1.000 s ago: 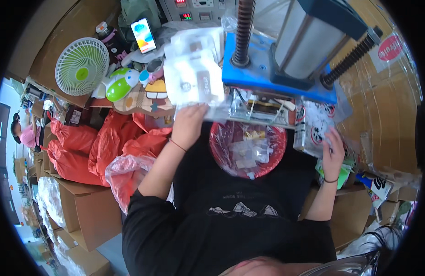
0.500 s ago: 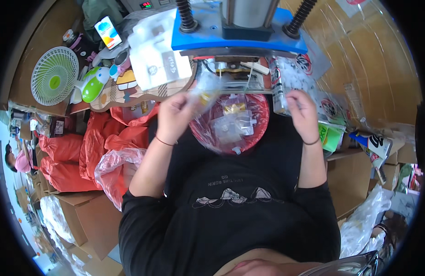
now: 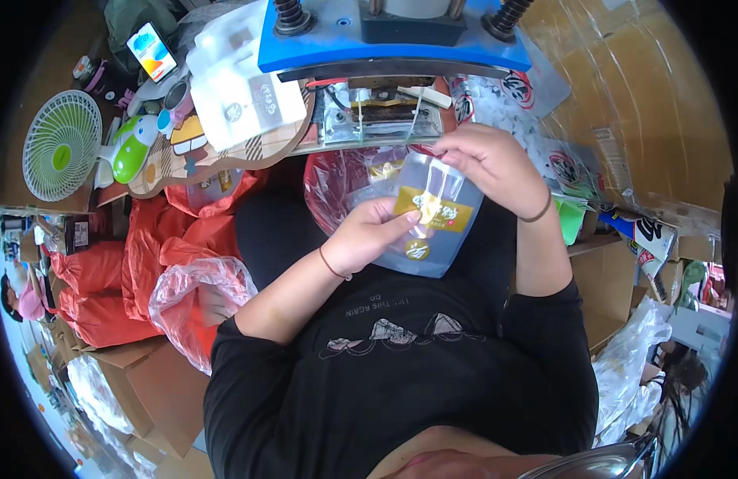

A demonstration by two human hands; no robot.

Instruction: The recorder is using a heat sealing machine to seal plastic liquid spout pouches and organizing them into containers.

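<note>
A translucent plastic pouch (image 3: pixel 441 251) with a gold printed band hangs over my lap, tilted slightly. My left hand (image 3: pixel 367 237) grips its left side, thumb on the front across the gold band. At its top edge the fingers of my right hand (image 3: pixel 496 166) are pinched together; whether a small part sits between them is hidden. Partly behind the pouch and my left hand stands a red tub (image 3: pixel 319 191) lined with clear plastic, with more gold-marked pouches (image 3: pixel 385 169) inside.
Ahead stands a press with a blue plate (image 3: pixel 377 53) above a metal fixture (image 3: pixel 385 120). Small white parts (image 3: pixel 484 100) lie to its right. White pouches (image 3: pixel 253 108), a phone (image 3: pixel 152 52) and a fan (image 3: pixel 62 148) are at left. Red bags (image 3: pixel 149 247) sit beside me.
Both hands have come together at the pouch. My left hand brought it down and right from over the tub's left side; my right hand left the small white parts. The view has shifted slightly.
</note>
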